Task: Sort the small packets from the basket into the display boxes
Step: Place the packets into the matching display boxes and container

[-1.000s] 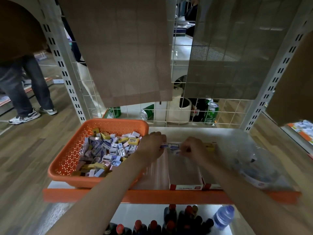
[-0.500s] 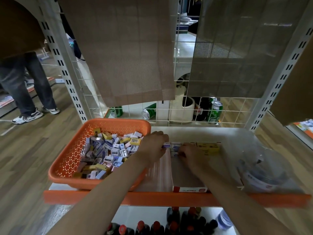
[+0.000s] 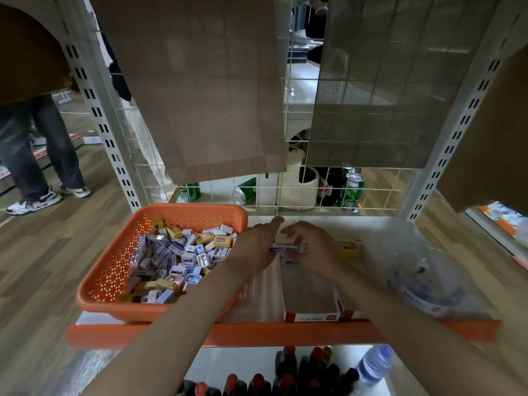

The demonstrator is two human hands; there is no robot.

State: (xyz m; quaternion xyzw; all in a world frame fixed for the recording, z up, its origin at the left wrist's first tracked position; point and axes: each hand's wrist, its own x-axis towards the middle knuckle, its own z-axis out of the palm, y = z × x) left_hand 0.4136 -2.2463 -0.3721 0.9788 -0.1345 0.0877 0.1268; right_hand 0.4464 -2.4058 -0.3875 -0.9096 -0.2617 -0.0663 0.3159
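Observation:
An orange basket (image 3: 108, 281) on the left of the shelf holds several small purple, white and yellow packets (image 3: 177, 252). To its right lies a long display box (image 3: 313, 316) with a red and white front. A short row of purple-white packets (image 3: 288, 248) lies across its far end. My left hand (image 3: 257, 247) rests at the left end of that row, fingers stretched toward the back. My right hand (image 3: 313, 247) arches over the right end, fingers loosely bent and touching the row. Yellow packets (image 3: 350, 249) fill the far end of the neighbouring box.
A crumpled clear plastic bag (image 3: 428, 281) lies on the shelf's right side. Behind the white wire grid (image 3: 300, 195) stand green cans (image 3: 353, 190). Bottles with red caps (image 3: 257, 381) stand on the shelf below. A person's legs (image 3: 43, 167) are at far left.
My left hand's fingers have straightened and reached toward the back of the shelf. My right hand has lifted its fingers above the row of packets.

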